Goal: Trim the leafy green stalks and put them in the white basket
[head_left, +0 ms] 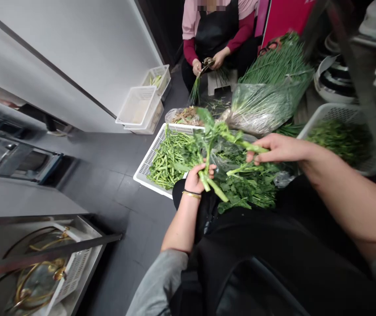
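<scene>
My left hand [198, 179] is wrapped round a few thick leafy green stalks [208, 153], their cut ends pointing down toward my lap. In my right hand [278, 148], thumb and fingers pinch the end of another green stalk [240, 139], whose leafy top reaches across to the bunch at my left. Under both hands lies a heap of loose leafy greens [250, 188], partly on clear plastic. Just beyond my left hand, a white slotted basket [148, 166] holds many cut green stalk pieces [166, 164].
Across from me a person in a dark apron [216, 30] holds thin green stems. A large plastic bag of long green stems [270, 87] lies at the back right. White crates [138, 103] stand by the wall. Another basket of greens [342, 115] is at right; a metal shelf [92, 259] is lower left.
</scene>
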Available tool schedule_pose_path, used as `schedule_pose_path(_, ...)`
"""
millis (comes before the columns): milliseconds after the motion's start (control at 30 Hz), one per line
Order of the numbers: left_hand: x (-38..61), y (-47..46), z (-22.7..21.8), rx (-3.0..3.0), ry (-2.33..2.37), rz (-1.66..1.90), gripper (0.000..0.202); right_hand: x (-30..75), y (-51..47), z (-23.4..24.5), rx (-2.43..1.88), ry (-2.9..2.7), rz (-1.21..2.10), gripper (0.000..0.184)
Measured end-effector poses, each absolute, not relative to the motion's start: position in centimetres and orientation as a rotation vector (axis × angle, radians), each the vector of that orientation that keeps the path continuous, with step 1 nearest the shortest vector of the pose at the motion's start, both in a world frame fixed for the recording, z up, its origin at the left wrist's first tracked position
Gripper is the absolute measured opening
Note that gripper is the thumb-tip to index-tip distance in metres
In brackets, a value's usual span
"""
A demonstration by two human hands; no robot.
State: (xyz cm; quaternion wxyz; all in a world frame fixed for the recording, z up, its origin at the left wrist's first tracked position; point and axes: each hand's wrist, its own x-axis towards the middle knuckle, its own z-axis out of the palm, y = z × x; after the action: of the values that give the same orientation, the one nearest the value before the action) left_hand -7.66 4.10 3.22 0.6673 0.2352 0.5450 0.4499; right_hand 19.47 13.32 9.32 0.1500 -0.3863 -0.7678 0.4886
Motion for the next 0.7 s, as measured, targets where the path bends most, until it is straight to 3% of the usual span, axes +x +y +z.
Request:
schedule_pose_path(100,-5.6,4.6,2.6,0.414,1.074,0.877,0.02,16.9,13.4,8.7,-0.776,-2.43,1.635,0.02)
schedule_pose_path(233,-3.4,2.9,0.7,0.352,0.872,0.593,0.019,13.2,13.1,8.3,-0.761,-2.644,1.259,0.016)
schedule_pose_path(367,-2.7,1.8,-0.6,0.314,0.963,0.699,0.013,11.8,12.7,7.8,-0.785,-2.573,1.031,0.01)
schedule_pose_path(433,-3.2,1.9,-0.5,0.31,1.037,0.796,0.012,12.8,12.8,7.8,-0.894,-2.312,1.003,0.016)
schedule_pose_path(533,-5.1,2.5,0.2,0.367,1.111,1.002,0.014,15.0,12.4,7.4,-1.014,-1.765,1.23,0.038)
schedule_pose_path(700,-6.9,2.4,0.9,0.553,1.252,1.318,0.033,15.0,8.0,3.8,-1.002,-1.168,1.714,0.043)
